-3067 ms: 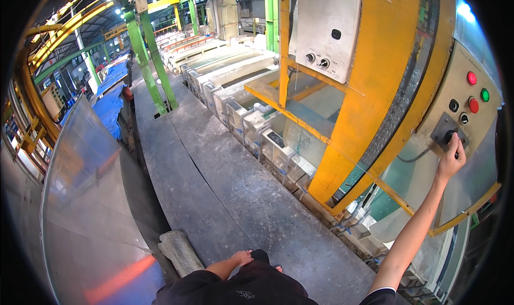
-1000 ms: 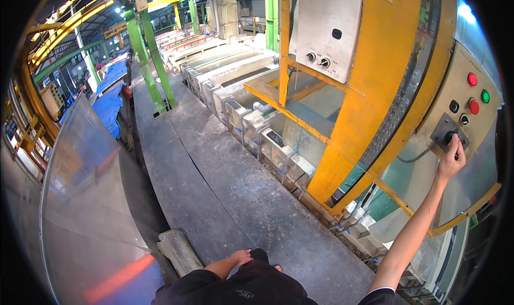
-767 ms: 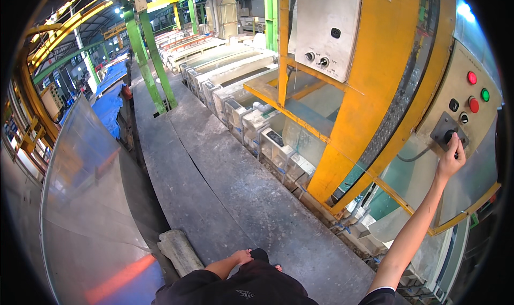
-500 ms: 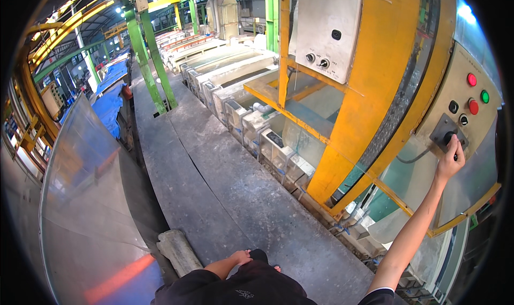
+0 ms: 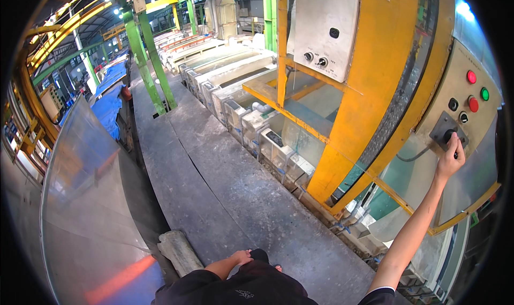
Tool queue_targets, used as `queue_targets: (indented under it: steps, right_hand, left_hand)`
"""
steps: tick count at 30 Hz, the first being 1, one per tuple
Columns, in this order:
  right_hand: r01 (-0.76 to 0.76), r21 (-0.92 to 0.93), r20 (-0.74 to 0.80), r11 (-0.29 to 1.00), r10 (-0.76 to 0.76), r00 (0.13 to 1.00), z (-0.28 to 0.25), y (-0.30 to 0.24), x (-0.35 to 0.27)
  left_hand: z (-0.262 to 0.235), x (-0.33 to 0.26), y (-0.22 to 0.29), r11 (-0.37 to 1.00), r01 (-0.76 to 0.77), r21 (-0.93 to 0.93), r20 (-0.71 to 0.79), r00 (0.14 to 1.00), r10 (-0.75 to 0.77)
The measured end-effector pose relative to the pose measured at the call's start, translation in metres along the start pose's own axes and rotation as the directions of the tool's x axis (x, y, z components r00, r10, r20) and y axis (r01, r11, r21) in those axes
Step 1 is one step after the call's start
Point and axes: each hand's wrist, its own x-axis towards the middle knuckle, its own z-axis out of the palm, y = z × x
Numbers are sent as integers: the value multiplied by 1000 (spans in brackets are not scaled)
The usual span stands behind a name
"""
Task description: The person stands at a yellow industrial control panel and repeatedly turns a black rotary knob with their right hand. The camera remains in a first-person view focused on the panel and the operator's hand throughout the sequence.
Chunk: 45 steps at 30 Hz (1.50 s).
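My right arm reaches out to a beige control panel (image 5: 465,85) at the far right. There my right hand (image 5: 451,160) is closed around a black joystick lever (image 5: 448,136), which stands on a dark square plate. Above it the panel carries two red buttons, a green button and black selector knobs. Low in front of my body, my left hand (image 5: 243,257) is held with its fingers curled. What lies inside those fingers, if anything, is hidden. A dark shoe shows just beside it.
Yellow posts (image 5: 369,91) carry a pale switch box (image 5: 325,32). A row of tanks (image 5: 251,124) runs along the right of a grey walkway (image 5: 198,160). Green posts (image 5: 152,64) rise from the walkway. At left stand a translucent sheet (image 5: 91,198) and blue covers (image 5: 108,109).
The view has shifted very slightly. My right hand keeps its grip on the joystick lever, and my left hand stays in the same place.
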Motion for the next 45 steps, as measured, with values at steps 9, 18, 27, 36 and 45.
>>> queue_targets:
  steps: [9,18,27,36,45]
  right_hand:
    - [8,-3,-4,1000,-8,1000,-4,5,1]
    - [-5,-25,-14,1000,4,1000,-6,10,0]
    - [8,-29,13,1000,-7,1000,-12,20,2]
    - [-3,-20,5,1000,3,1000,-10,16,1]
    - [12,-9,-10,1000,-12,1000,-7,11,0]
  left_hand:
    - [-3,0,4,1000,-5,4,19,1000,5]
    - [-14,-12,17,998,38,-41,70,997,-35]
    - [-14,-8,16,999,50,-12,118,992,-48]
    - [-3,1,6,997,49,-60,78,996,-44]
    - [-7,-1,11,997,70,-42,95,993,-65]
